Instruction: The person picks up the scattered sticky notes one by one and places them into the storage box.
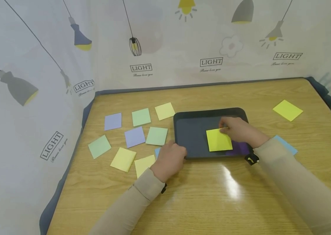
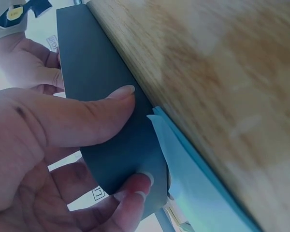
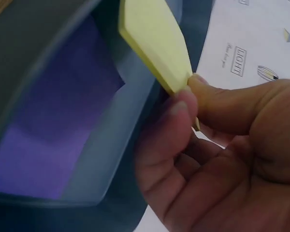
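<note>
A dark rectangular tray [image 1: 193, 137] lies on the wooden table. My left hand [image 1: 171, 160] grips its near left corner, thumb on the outer wall and fingertips around the corner in the left wrist view. Between thumb and fingers, my right hand [image 1: 237, 129] pinches a bright yellow sticky-note pad [image 1: 216, 140] by its corner, over the tray's right half. In the right wrist view the pad [image 3: 152, 41] shows its thick edge, tilted. A purple sticky-note pad [image 3: 63, 111] lies inside the tray beneath it, partly hidden in the head view. Beside my left hand sits a blue pad [image 2: 198, 164].
Left of the tray, several sticky-note pads lie spread out: purple [image 1: 113, 121], green [image 1: 141, 117] and pale yellow [image 1: 123, 159]. On the right are another bright yellow pad [image 1: 287, 110] and a blue pad [image 1: 285, 144] partly behind my sleeve. A printed curtain [image 1: 177, 42] borders the table.
</note>
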A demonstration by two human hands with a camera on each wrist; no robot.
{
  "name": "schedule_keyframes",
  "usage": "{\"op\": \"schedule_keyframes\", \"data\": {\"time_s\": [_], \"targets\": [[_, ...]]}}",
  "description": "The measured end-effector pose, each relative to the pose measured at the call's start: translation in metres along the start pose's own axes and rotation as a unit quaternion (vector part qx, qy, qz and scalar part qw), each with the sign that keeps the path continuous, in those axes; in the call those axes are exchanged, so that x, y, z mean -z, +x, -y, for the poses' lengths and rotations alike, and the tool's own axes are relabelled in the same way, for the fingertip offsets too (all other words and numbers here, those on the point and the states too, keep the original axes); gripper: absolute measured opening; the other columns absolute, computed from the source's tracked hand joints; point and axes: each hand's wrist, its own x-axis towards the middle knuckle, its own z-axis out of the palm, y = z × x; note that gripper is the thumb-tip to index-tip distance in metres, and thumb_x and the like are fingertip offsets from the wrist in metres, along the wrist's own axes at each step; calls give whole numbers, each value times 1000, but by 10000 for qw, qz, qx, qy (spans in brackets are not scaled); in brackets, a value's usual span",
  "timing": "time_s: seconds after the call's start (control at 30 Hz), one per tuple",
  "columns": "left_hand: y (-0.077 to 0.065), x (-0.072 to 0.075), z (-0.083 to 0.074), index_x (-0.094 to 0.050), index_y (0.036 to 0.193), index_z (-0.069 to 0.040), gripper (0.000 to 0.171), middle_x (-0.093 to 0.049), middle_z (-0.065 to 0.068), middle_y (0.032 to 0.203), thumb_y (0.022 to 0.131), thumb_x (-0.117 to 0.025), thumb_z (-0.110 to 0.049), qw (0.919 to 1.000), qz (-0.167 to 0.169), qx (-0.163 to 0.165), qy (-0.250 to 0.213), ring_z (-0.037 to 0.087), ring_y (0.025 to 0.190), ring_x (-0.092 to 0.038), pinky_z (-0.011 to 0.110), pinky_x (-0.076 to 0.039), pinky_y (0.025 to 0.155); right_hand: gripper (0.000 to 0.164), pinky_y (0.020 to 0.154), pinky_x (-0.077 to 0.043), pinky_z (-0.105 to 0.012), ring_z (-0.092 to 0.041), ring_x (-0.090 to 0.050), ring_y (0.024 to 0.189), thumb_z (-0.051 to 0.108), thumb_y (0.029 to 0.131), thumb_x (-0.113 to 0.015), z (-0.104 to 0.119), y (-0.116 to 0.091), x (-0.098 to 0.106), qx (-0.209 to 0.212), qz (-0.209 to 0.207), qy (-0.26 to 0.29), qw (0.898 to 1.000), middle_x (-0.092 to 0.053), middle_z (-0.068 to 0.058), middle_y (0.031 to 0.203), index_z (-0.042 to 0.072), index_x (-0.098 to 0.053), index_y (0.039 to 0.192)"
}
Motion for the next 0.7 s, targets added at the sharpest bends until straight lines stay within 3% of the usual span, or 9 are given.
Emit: {"op": "schedule_keyframes", "data": {"time_s": [0.2, 0.33, 0.7], "targets": [[0, 1, 0, -71, 72, -23, 8, -63, -6, 60, 80, -69, -22, 10000, 43, 43, -51, 15, 62, -47, 31, -47, 69, 12, 52, -48, -32, -20, -55, 57, 14, 94, -48, -4, 4, -2, -166, 684, 197, 9973, -60, -11, 85, 5, -50, 103], [1, 1, 1, -70, 71, -23, 10, -62, -5, 60, 81, -68, -21, 10000, 30, 35, -26, 16, 61, -47, 31, -47, 68, 13, 53, -50, -33, -19, -55, 56, 14, 94, -49, -5, 5, -2, -169, 906, 261, 9954, -59, -11, 83, 5, -50, 103], [1, -3, 1, -71, 75, -24, 5, -65, -6, 64, 79, -71, -26, 10000, 30, 50, -30, 16, 65, -49, 32, -48, 70, 13, 54, -53, -34, -20, -57, 60, 15, 92, -53, -2, 8, -3, -340, 1057, 308, 9933, -58, -14, 86, 3, -53, 95]]}}
